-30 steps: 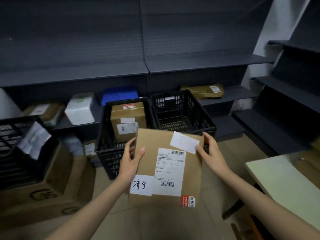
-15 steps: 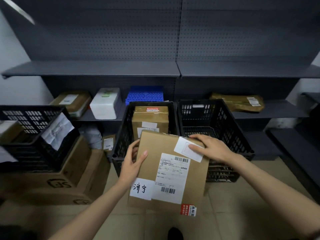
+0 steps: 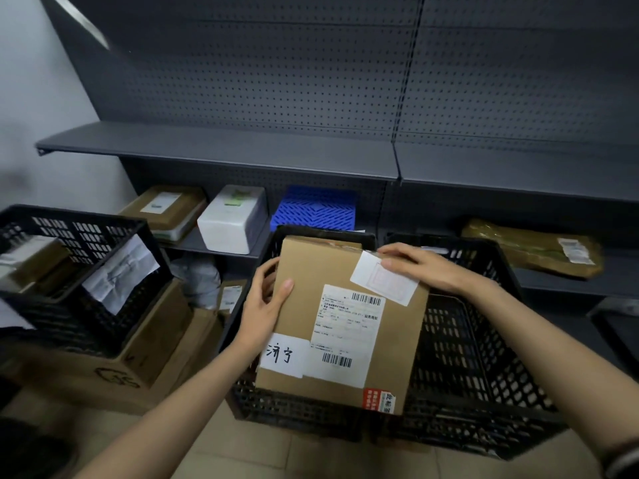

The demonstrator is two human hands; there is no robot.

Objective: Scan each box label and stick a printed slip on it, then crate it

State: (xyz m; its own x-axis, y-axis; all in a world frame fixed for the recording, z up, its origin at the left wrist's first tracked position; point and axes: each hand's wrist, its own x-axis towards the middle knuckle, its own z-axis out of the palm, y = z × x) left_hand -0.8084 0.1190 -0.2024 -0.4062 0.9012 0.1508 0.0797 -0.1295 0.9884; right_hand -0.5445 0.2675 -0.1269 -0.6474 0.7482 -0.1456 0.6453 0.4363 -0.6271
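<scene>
I hold a brown cardboard box (image 3: 311,271) above two black plastic crates. My left hand (image 3: 262,305) grips its left edge, thumb on the top face. My right hand (image 3: 422,267) lies over the box's far right corner, fingers pressing on a white printed slip (image 3: 377,285) stuck there. A white shipping label (image 3: 345,337) with barcodes covers the box's middle, and a white handwritten sticker (image 3: 285,354) sits at its lower left. The box hangs over the left crate (image 3: 294,409); the right crate (image 3: 484,340) stands beside it.
A third black crate (image 3: 69,236) with paper in it rests on cardboard cartons (image 3: 114,371) at the left. The low shelf holds a brown parcel (image 3: 166,209), a white foam box (image 3: 235,216), a blue plastic piece (image 3: 314,207) and a wrapped brown packet (image 3: 532,247).
The view has swung left and closer to the crates. The box has moved forward over the left crate, and my right hand shifted from its right edge onto the slip.
</scene>
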